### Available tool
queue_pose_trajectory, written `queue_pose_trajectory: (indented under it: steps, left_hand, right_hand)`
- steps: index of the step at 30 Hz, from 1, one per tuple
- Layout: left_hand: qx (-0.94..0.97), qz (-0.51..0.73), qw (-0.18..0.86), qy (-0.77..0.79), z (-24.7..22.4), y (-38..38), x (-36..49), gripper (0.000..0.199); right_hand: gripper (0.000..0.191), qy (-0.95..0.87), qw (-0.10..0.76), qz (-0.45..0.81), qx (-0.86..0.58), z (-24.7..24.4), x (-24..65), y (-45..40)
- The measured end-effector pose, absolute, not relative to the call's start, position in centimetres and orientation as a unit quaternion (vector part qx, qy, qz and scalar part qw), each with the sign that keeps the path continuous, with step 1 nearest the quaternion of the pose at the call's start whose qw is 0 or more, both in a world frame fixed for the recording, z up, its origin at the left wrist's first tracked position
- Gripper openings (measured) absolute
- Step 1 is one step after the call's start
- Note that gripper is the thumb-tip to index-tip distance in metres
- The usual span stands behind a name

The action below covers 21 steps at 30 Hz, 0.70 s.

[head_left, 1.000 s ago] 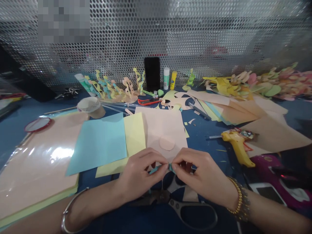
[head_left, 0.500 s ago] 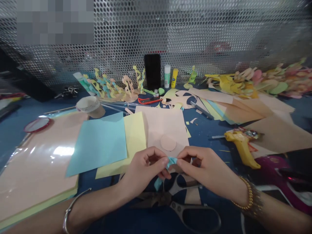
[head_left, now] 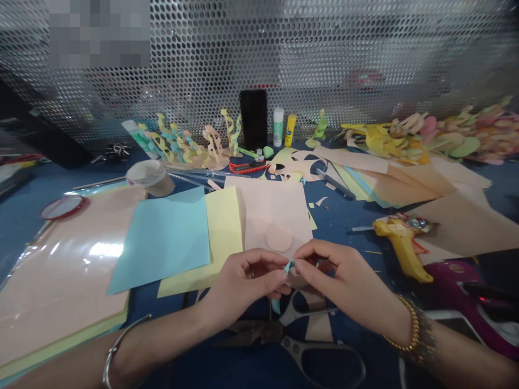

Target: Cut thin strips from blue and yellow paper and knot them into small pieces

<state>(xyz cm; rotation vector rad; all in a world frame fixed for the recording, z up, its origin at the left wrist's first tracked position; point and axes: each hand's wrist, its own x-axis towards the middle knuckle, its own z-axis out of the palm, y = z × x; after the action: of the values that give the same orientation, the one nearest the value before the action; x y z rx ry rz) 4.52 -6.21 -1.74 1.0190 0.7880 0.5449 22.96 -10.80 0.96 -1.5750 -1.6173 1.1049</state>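
A small blue paper strip (head_left: 289, 266) is pinched between my two hands, mostly hidden by the fingertips. My left hand (head_left: 247, 283) grips it between thumb and forefinger, and a blue end (head_left: 275, 306) hangs below those fingers. On the other side, my right hand (head_left: 338, 278) holds the strip with thumb and forefinger too. Grey scissors (head_left: 298, 341) lie on the table beneath both hands, blades toward the left. Just beyond the fingers, a pale pink paper circle (head_left: 279, 238) rests on a pink sheet (head_left: 271, 202).
Blue (head_left: 162, 237) and yellow paper (head_left: 227, 227) lie left, near a cup (head_left: 151, 178). A yellow glue gun (head_left: 403, 246) lies right. Behind stand a phone (head_left: 254, 118), glue sticks (head_left: 278, 127) and curled paper shapes (head_left: 182, 143). A perforated metal panel (head_left: 316, 59) closes the back.
My hands have come closer together, the left moving slightly right. Less of the blue strip shows between the fingertips, and its hanging end has shifted right.
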Motion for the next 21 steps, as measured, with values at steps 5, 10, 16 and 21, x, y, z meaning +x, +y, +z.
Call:
queue_pose_trajectory:
  steps: [5, 10, 16, 21]
  left_hand:
    - [0.492, 0.273, 0.737, 0.375, -1.64, -6.21, 4.60, 0.017]
    - [0.503, 0.278, 0.726, 0.379, -1.68, -6.36, 4.48, 0.020]
    - [0.517, 0.258, 0.729, 0.367, -1.49, -6.36, 4.35, 0.014]
    - [0.553, 0.281, 0.684, 0.384, -1.54, -6.42, 4.28, 0.013]
  right_hand:
    - [0.008, -0.616, 0.398, 0.348, -0.584, 0.72, 22.88, -11.11]
    - [0.006, -0.662, 0.360, 0.382, -0.535, 0.78, 22.86, -11.20]
    - [0.010, -0.625, 0.339, 0.410, -0.571, 0.99, 22.82, -10.78]
    - [0.009, -0.563, 0.326, 0.493, -0.577, 0.79, 23.00, -10.58]
